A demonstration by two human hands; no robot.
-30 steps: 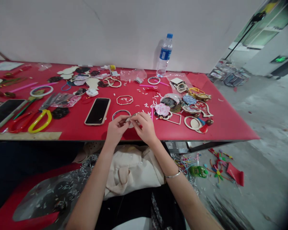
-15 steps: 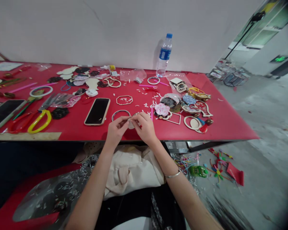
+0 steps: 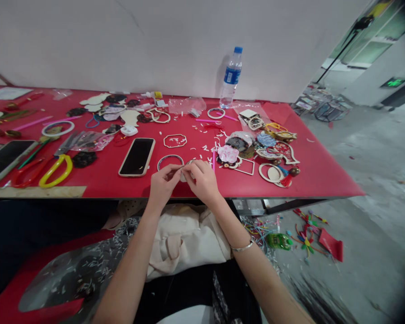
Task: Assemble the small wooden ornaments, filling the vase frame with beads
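Note:
Close to the front edge of the red table (image 3: 236, 186), my left hand (image 3: 164, 182) and my right hand (image 3: 202, 180) meet, fingertips pinched together. Between them is a small whitish piece (image 3: 183, 177), mostly hidden by the fingers, so its shape cannot be made out. Just behind my hands lies a dark-patterned ring (image 3: 160, 162), partly covered. A black-screened phone (image 3: 137, 157) rests to the left of my left hand. Beyond the ring is a thin pale frame (image 3: 174, 146). To the right lie a pink flower-shaped piece (image 3: 228, 154) and a pink stick (image 3: 213, 160).
A water bottle (image 3: 231, 81) stands by the wall. Yellow-handled scissors (image 3: 69, 171), red-handled scissors (image 3: 30, 177) and another phone (image 3: 8, 159) lie left. Wooden shapes, including a round frame (image 3: 262, 173), crowd the right. A cream bag (image 3: 178, 225) lies on my lap.
Both hands have shifted very slightly, still pinched together at the same place. Less of the whitish piece shows between the fingers. Nothing else on the table has visibly moved.

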